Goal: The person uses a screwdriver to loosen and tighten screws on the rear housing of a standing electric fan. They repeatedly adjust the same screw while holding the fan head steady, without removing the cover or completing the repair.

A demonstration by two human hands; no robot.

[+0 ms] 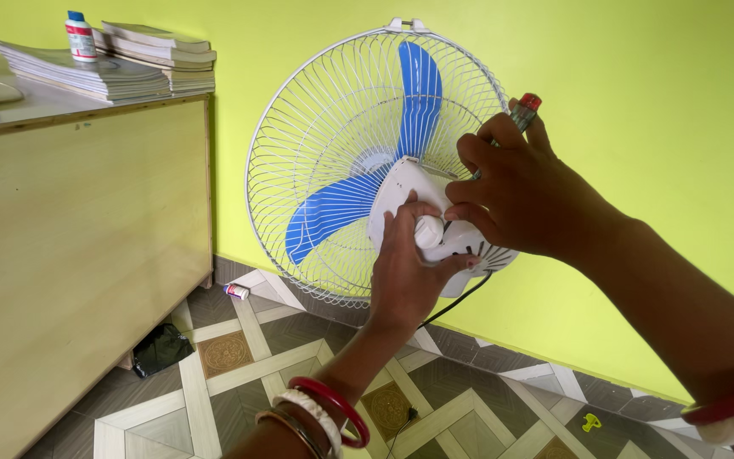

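Hands (pixel 469 229) grip fan (pixel 367 153) against green wall (pixel 639 85).

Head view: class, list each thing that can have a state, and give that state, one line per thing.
Fan: grille on, blades not blurred.
Motor housing: held by left hand.
Screwdriver: gripped in right hand.
Bottle: upright, capped.
Books: stacked, closed.
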